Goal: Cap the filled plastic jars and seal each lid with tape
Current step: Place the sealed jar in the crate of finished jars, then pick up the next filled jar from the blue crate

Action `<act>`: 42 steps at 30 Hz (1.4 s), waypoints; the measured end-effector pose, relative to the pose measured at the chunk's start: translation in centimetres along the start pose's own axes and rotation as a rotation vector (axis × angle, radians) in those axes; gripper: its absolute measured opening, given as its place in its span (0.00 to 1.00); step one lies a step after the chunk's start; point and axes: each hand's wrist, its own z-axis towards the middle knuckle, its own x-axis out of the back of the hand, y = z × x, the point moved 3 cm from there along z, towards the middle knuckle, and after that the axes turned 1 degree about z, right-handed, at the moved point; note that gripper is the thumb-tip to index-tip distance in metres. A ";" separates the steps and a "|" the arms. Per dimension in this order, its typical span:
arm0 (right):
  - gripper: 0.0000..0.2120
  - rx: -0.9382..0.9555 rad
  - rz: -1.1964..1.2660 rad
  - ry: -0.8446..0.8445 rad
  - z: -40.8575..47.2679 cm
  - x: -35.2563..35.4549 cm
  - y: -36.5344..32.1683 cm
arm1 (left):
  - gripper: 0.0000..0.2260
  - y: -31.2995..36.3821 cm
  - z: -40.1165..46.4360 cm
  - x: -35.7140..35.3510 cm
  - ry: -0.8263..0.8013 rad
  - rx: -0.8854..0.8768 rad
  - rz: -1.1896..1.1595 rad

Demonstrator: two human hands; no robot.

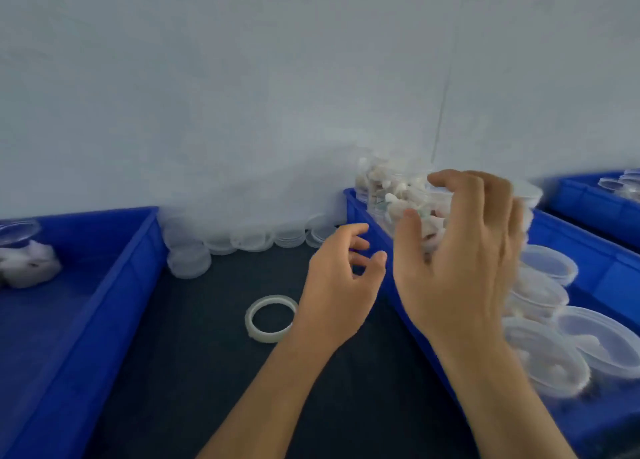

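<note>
My right hand (460, 268) curls round a clear plastic jar (407, 200) filled with pale stones, holding it above the near-left corner of the right blue bin (609, 271). The jar is blurred, and my fingers hide its rim. My left hand (336, 285) hovers beside it over the dark mat, fingers loosely spread and holding nothing. A roll of clear tape (270, 318) lies flat on the mat just left of my left wrist. Loose clear lids (256, 238) line the wall behind the mat.
More filled jars (547, 351) lie in the right blue bin. A left blue bin (114, 285) holds one filled jar (24, 254). A short stack of lids (188, 259) stands by its corner. Another blue bin (588, 198) sits far right.
</note>
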 end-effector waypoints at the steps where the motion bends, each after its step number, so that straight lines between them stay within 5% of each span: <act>1: 0.15 0.016 0.077 -0.050 -1.0 -1.2 -1.0 | 0.15 -0.7 -0.3 2.0 0.042 0.033 -0.003; 6: 0.14 -0.009 0.269 -0.597 -9.0 -9.5 -5.7 | 0.09 -6.6 -4.8 11.8 0.261 0.275 0.006; 12: 0.25 0.184 0.027 -1.176 -19.6 -15.4 -7.0 | 0.09 -14.8 -12.0 16.0 0.298 0.595 0.073; 22: 0.20 0.196 0.044 -1.205 -19.7 -14.9 -8.7 | 0.16 -10.2 -12.1 16.0 0.073 0.510 0.381; 28: 0.27 0.175 0.500 -1.094 -16.1 -12.8 -18.4 | 0.14 0.6 -17.5 20.5 0.227 0.085 0.524; 31: 0.26 0.309 0.670 -1.020 -15.3 -11.9 -25.2 | 0.12 3.1 -20.7 26.8 0.445 -0.025 0.725; 35: 0.22 0.460 0.818 -1.057 -16.6 -12.1 -33.5 | 0.16 2.3 -23.9 36.3 0.648 0.275 1.150; 39: 0.28 0.585 0.738 -1.208 -19.4 -14.9 -39.3 | 0.22 -1.6 -24.2 41.8 0.520 0.634 1.273; 42: 0.33 0.637 0.629 -1.345 -21.3 -17.3 -41.1 | 0.24 -4.0 -23.5 43.4 0.404 0.701 1.379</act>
